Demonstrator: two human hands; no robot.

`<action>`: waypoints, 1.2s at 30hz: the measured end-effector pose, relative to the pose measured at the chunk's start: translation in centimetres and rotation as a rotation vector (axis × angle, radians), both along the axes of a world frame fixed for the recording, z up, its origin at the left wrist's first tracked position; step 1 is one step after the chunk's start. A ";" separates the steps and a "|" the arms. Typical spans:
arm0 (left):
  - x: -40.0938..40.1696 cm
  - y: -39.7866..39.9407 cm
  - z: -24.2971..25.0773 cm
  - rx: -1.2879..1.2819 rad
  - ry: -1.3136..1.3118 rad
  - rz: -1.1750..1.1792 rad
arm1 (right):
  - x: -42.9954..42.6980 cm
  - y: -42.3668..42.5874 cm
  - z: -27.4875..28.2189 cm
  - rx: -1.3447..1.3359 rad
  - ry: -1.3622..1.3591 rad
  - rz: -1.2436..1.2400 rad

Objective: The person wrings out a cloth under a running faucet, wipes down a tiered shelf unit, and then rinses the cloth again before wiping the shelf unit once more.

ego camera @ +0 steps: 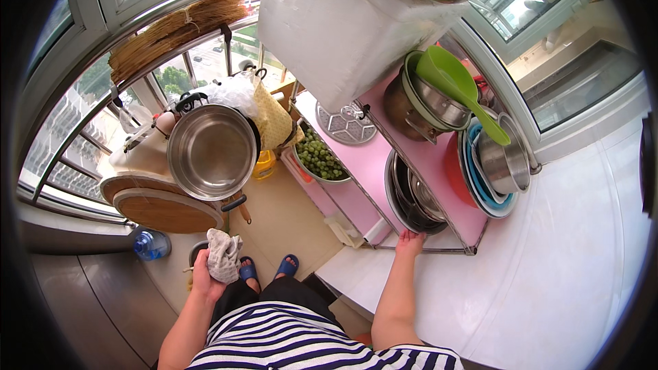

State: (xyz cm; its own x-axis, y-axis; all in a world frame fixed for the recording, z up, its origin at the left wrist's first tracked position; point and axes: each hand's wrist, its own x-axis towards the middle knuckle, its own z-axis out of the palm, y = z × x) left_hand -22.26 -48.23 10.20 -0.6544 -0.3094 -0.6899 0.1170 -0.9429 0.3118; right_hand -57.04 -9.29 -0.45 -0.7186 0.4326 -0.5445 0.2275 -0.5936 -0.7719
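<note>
A crumpled, light checked cloth [224, 256] is held in my left hand [205, 278], out in front of my body. With the arm stretched forward, my right hand [410, 242] has its fingers at the near rim of a metal basin [395, 200]. That basin lies on a pink shelf [362, 169] of the rack, with dark pans and a shiny metal lid [422, 192] nested inside it. Part of the stack is hidden by the upper shelf [437, 164]. How far my right fingers reach under the rim is hard to see.
A steel pot [212, 151] and round wooden boards [167, 210] stand left by the railing. Green grapes [317, 156] fill a bowl low in the rack. Above are nested pots, a green ladle [457, 82] and a large white box [339, 25]. A water bottle [151, 245] is at left.
</note>
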 end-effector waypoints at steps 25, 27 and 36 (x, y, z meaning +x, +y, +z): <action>1.5 4.9 -0.1 -0.018 -0.226 0.276 | -17.4 -25.7 -5.6 -0.080 -0.388 0.515; 1.0 5.3 0.0 -0.002 -0.243 0.278 | -17.7 -26.2 -5.7 0.076 -0.412 0.521; 1.5 6.0 -0.3 -0.035 -0.278 0.279 | -18.9 -26.5 -5.8 0.379 -0.414 0.625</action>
State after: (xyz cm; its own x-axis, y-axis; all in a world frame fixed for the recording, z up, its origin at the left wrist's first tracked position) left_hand -20.75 -42.25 9.86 -0.3316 -0.4756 -0.8147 0.2740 -0.8749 0.3993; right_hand -75.92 -35.80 -6.27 -0.6607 0.2280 -0.7152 0.7373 0.0182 -0.6753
